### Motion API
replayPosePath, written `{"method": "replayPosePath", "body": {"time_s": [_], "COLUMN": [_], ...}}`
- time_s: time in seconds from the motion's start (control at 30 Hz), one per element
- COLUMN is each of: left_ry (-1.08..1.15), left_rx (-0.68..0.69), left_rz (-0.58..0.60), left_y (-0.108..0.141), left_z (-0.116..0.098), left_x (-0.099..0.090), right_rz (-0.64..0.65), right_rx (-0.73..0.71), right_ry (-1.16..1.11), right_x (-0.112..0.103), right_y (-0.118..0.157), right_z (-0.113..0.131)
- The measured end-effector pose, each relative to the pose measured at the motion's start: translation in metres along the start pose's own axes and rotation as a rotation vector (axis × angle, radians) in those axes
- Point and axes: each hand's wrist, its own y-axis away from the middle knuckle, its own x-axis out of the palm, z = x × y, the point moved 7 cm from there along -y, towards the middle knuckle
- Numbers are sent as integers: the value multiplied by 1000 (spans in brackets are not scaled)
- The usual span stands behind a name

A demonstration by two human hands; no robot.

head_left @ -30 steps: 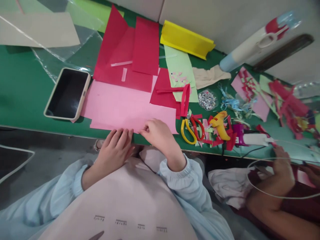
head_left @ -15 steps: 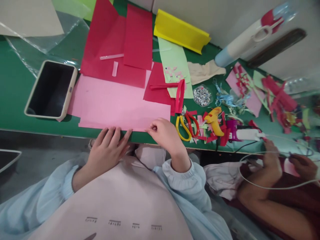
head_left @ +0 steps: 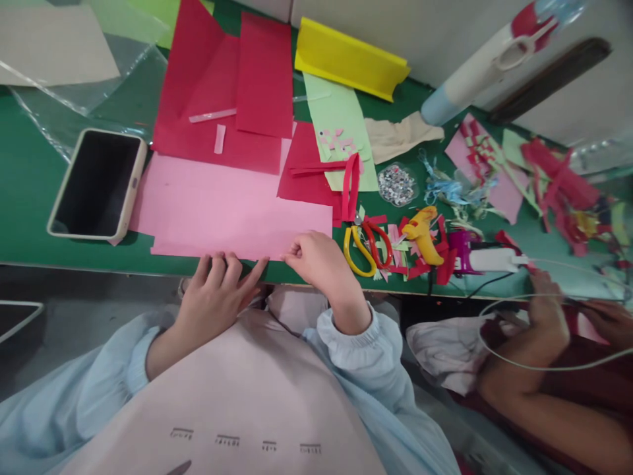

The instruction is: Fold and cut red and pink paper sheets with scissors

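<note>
A pink sheet (head_left: 222,211) lies flat at the table's near edge, with a narrow fold along its front side. My left hand (head_left: 215,290) rests with fingers spread, their tips on that front edge. Closed in a pinch, my right hand (head_left: 321,264) grips the same edge farther right. Scissors (head_left: 366,244) with one yellow and one red handle lie just right of my right hand. Behind the pink sheet are red sheets (head_left: 208,145) and a small pink strip (head_left: 219,139).
A phone (head_left: 96,185) lies at left. On the right are a yellow glue gun (head_left: 422,234), a dish of small beads (head_left: 397,185) and coloured scraps. A yellow folded sheet (head_left: 351,59) and a bottle (head_left: 479,72) are behind. A co-worker's arm (head_left: 539,349) is at far right.
My left index finger has slid right along the fold, and my right hand has shifted slightly left along the edge. The view has moved a little.
</note>
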Motion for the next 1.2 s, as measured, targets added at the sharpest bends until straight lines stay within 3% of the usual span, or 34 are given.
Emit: {"method": "replayPosePath", "body": {"time_s": [0.23,0.53,0.67,0.93,1.2], "left_ry": [20,161,166,96,106], "left_rx": [-3,56,96,124,126], "left_rz": [51,-106,-124,-20,-69], "left_y": [-11,-8,-13,-20,-18], "left_z": [-2,-14,-19,-22,-23], "left_x": [-5,-6,-4,-3,-4], "right_rz": [-33,-79,-101,-77,-26], "right_rx": [-27,36,48,66,67], "right_ry": [-21,-98,-91,-73,-49], "right_x": [-3,-10,-5,-1,-4], "right_y": [5,31,33,28,24], "right_z": [0,-35,-37,-37,-34]}}
